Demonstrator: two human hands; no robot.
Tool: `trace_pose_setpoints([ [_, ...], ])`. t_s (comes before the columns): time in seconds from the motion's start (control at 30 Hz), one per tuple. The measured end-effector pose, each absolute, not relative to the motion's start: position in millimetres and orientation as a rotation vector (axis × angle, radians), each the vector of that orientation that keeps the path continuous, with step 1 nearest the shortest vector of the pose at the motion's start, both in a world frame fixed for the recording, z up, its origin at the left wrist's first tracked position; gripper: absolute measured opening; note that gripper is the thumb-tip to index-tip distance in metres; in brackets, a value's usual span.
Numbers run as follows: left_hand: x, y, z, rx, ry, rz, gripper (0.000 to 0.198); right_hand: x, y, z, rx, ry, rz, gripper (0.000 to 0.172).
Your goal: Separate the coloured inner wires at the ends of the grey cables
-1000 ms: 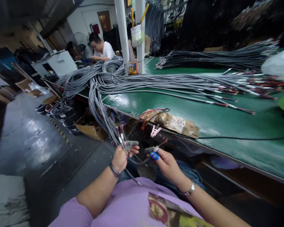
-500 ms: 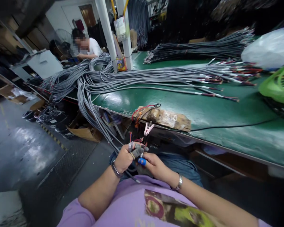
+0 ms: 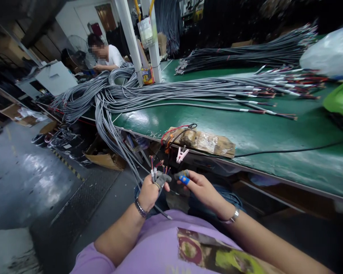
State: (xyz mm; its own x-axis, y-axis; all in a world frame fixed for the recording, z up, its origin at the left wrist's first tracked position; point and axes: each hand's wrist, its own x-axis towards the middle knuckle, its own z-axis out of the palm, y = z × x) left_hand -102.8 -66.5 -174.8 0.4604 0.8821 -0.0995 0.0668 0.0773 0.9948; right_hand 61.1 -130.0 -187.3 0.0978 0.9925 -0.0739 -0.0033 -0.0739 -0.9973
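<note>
My left hand (image 3: 152, 189) is closed round the ends of several grey cables (image 3: 131, 164). Their white-banded ends (image 3: 153, 173), with thin coloured wires fanned out, stick up above its fingers. Grey finger covers sit on its thumb and a finger. Just to the right, my right hand (image 3: 201, 187) has thumb and forefinger pressed together, apart from the left. Blue tape (image 3: 184, 180) wraps its thumb, and a grey cover is on a fingertip. Anything in that pinch is too small to make out. Beyond both hands, a pink clip (image 3: 182, 155) hangs at the table edge.
A taped wooden block (image 3: 214, 144) with red and black leads lies on the green table (image 3: 274, 131). Long grey cables (image 3: 171, 91) and a dark bundle (image 3: 240, 57) stretch across it. A green basket (image 3: 341, 99) stands right. Another person (image 3: 111, 57) sits far left.
My right hand has drawn away from the left, to the right and slightly up. The left hand still grips the cable ends, which are now more plainly visible.
</note>
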Motion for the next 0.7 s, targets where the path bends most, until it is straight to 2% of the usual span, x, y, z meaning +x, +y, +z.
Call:
trace_pose_setpoints([
  [0.2,-103,-74,-173,1.359,0.799,0.522,0.042,49,-122,-165,-1.015,-1.03,1.424,0.035],
  [0.4,-104,-73,-170,1.367,0.806,0.422,0.039,49,-121,-176,-1.081,-0.918,1.384,0.031],
  [0.57,-100,-79,-172,1.371,0.89,0.515,0.036,47,-122,-179,-1.196,-0.911,1.222,0.024],
  [0.7,-97,-81,-175,1.245,0.96,0.716,0.034,42,-124,-179,-1.186,-0.804,1.254,0.022],
])
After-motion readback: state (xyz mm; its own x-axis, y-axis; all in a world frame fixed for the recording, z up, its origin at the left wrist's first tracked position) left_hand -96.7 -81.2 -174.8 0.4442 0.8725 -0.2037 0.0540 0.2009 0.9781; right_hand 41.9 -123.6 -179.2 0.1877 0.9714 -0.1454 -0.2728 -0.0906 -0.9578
